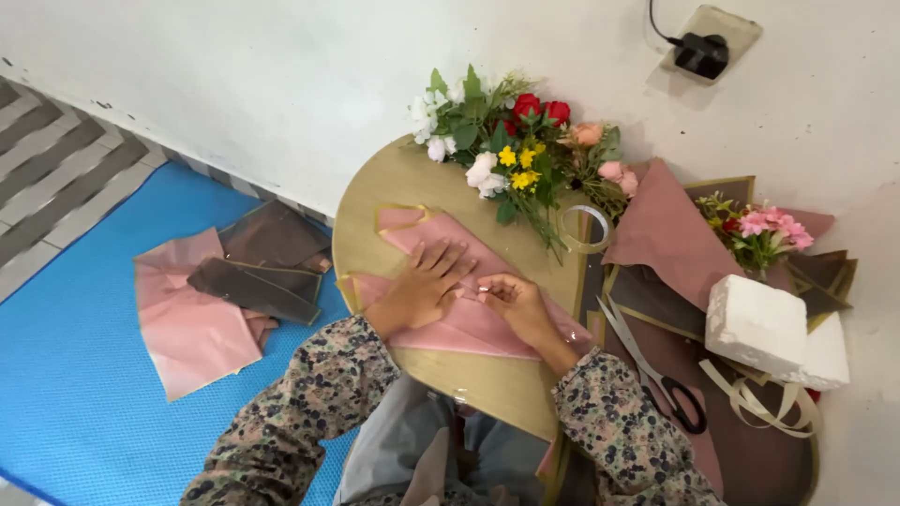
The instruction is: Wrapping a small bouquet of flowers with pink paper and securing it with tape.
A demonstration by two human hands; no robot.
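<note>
White wall behind, blue mat (pixel 66 375) on the floor to my left, and a round gold table (pixel 375 187) in front of me. On that table lies a pink wrapping sheet with gold edging (pixel 487 328), folded into a long angled shape running from upper left to lower right. My left hand (pixel 427 281) lies flat on it, fingers spread, palm down, pressing the paper. My right hand (pixel 516 300) is just beside the left, on the same sheet, fingertips pinched at the fold line; I cannot tell if something small sits between them. Hands close but not touching, neither one clamped around anything.

Bunch of artificial flowers (pixel 511 141) lies at the far edge of the table against the wall: white, yellow, red, pale pink, green leaves. Roll of clear tape (pixel 583 228) just right of the stems. Further right, more sheets in dusty pink (pixel 666 234) and brown, overlapping. Small pink flower bunch (pixel 764 230) on them. White foam block (pixel 764 328) near the right edge, with cream ribbon (pixel 759 403) looped below it. Scissors with black handles (pixel 661 370) lie near my right sleeve. On the mat, loose pink and brown sheets (pixel 225 290) in a pile. Black plug in a wall socket (pixel 703 52) above.
</note>
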